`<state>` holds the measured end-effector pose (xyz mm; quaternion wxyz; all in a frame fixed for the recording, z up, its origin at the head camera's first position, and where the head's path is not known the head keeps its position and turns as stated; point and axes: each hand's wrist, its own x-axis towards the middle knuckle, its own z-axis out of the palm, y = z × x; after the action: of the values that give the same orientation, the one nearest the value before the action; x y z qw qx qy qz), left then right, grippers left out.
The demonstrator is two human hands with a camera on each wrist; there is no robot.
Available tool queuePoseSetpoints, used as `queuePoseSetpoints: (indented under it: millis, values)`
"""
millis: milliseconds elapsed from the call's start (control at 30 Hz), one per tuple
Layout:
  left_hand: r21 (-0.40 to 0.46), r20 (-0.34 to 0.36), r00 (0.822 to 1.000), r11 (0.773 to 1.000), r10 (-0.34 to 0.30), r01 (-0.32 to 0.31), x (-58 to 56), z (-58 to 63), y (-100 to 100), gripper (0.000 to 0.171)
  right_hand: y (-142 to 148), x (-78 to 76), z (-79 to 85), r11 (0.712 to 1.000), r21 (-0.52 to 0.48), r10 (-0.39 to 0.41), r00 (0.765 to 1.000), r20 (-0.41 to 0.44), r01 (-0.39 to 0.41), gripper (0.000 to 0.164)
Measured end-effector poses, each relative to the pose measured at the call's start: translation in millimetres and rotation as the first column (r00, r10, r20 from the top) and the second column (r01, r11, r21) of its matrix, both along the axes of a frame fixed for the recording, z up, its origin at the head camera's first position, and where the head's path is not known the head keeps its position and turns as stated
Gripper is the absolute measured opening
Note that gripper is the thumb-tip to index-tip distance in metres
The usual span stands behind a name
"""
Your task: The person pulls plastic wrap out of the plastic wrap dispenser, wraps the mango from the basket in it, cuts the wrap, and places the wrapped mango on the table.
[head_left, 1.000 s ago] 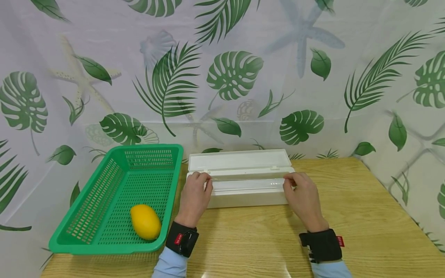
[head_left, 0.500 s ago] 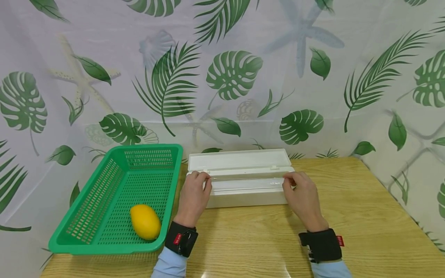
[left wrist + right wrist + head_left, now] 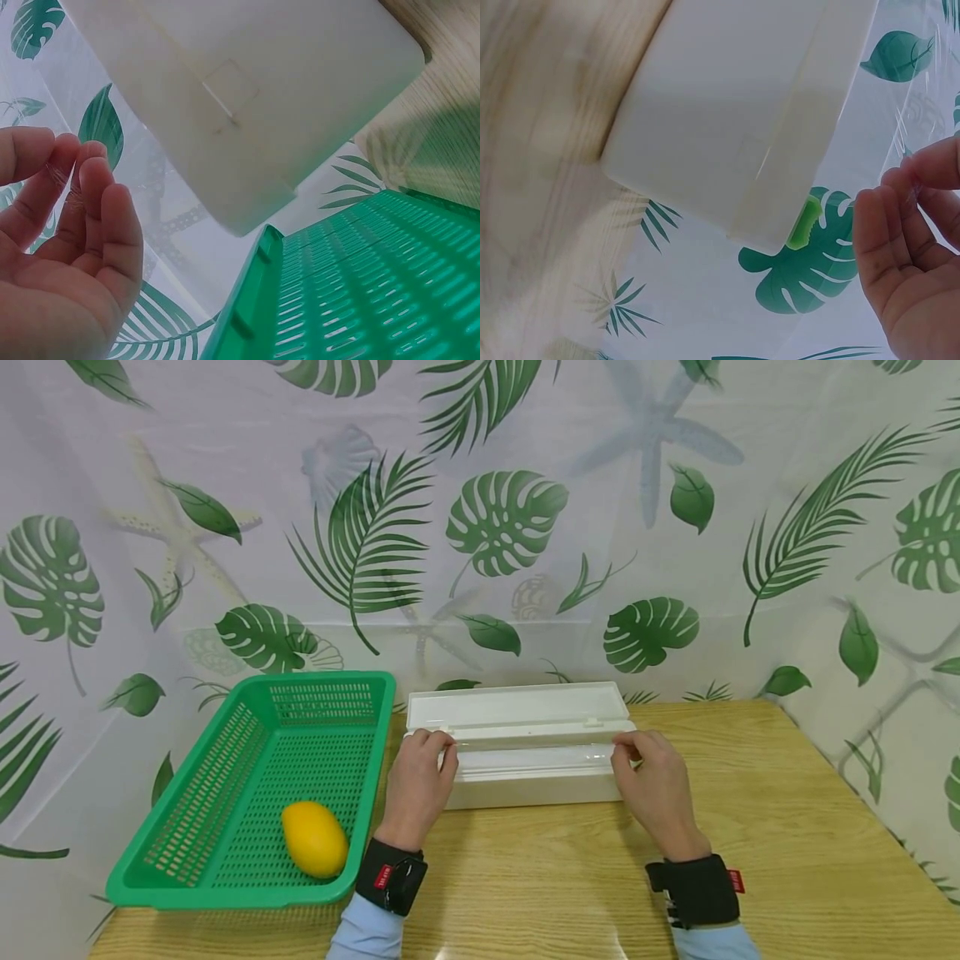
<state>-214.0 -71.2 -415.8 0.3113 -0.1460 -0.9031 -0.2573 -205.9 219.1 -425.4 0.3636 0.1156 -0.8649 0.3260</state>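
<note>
A long white cling film dispenser (image 3: 536,791) stands on the table with its lid (image 3: 517,706) tipped back toward the wall. Clear cling film (image 3: 540,757) stretches over its opening. My left hand (image 3: 418,785) pinches the film between thumb and fingertips at the dispenser's left end. At the right end, my right hand (image 3: 658,789) pinches the film in the same way. Wrinkled film shows at the left fingertips (image 3: 91,150) in the left wrist view. A small green piece (image 3: 805,223) sticks out from the dispenser's end in the right wrist view.
Left of the dispenser stands a green plastic basket (image 3: 384,727) with a yellow lemon (image 3: 313,839) in its near right corner. The wooden table (image 3: 795,827) reaches back to a leaf-printed sheet (image 3: 525,610).
</note>
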Motion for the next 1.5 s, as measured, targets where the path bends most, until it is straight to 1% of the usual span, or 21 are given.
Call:
queuePoseSetpoints:
  millis: [267, 433, 900, 1033, 1167, 1367, 1500]
  values:
    - [0.011, -0.014, 1.000, 1.000, 0.001, -0.001, -0.2, 2.6, 0.5, 0.004, -0.4, 0.4, 2.7, 1.000, -0.002, -0.006, 1.000, -0.018, 0.006, 0.011]
    - [0.009, -0.016, 1.000, 1.000, 0.006, -0.006, -1.7, 2.8, 0.8, 0.004, -0.2, -0.1, 3.7, 1.000, -0.003, -0.008, 1.000, -0.018, 0.008, 0.011]
    - [0.013, -0.031, 1.000, 1.000, -0.002, 0.002, -0.6, 7.4, 0.4, 0.004, -0.2, -0.1, 6.8, 1.000, -0.004, -0.017, 1.000, 0.002, 0.017, 0.010]
    - [0.014, -0.038, 0.999, 1.000, 0.002, -0.001, -0.1, 8.3, 0.8, 0.004, 0.1, 0.4, 7.6, 1.000, -0.001, -0.015, 1.000, -0.007, 0.015, 0.011]
    - [0.012, -0.037, 0.999, 1.000, 0.000, 0.000, 0.8, 7.9, 0.6, 0.005, 0.2, 1.6, 7.6, 1.000, 0.004, -0.013, 1.000, -0.015, 0.013, 0.011]
    - [0.020, -0.034, 0.999, 1.000, 0.001, 0.000, 2.4, 5.6, 0.0, 0.004, -0.3, 3.5, 6.2, 1.000, 0.008, -0.010, 1.000, 0.000, 0.010, 0.011]
    - [0.027, -0.031, 1.000, 1.000, -0.003, 0.004, 2.2, 4.3, 0.0, 0.004, 0.1, 3.4, 5.9, 1.000, 0.008, -0.003, 1.000, -0.011, 0.003, 0.011]
